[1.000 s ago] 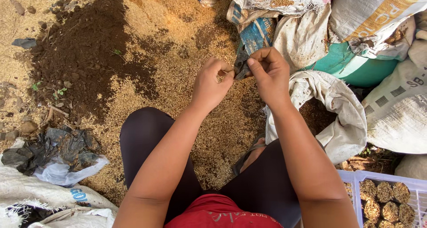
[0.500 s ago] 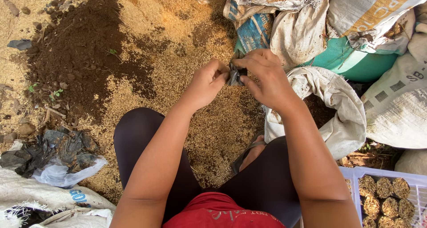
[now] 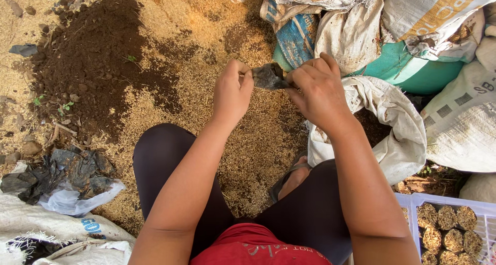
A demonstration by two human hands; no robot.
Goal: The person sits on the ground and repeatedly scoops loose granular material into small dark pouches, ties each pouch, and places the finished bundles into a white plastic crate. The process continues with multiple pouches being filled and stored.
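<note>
A small, crumpled black plastic bag [image 3: 268, 77] is pinched between both of my hands, above a ground covered in tan husks [image 3: 196, 48]. My left hand [image 3: 232, 92] grips its left edge with thumb and fingers. My right hand [image 3: 316, 89] holds its right side, fingers curled over it. The bag's inside is hidden. My knees in dark trousers sit below my forearms.
A mound of dark soil [image 3: 88, 63] lies at the upper left. Open white woven sack [image 3: 382, 125] sits beside my right arm, with more sacks [image 3: 454, 115] behind it. Black plastic scraps [image 3: 57, 172] lie at lower left. A lilac crate [image 3: 444, 229] of filled husk pots is at lower right.
My hands have come together on the small black bag and lifted it slightly; a second ago they were a little apart with the bag barely showing.
</note>
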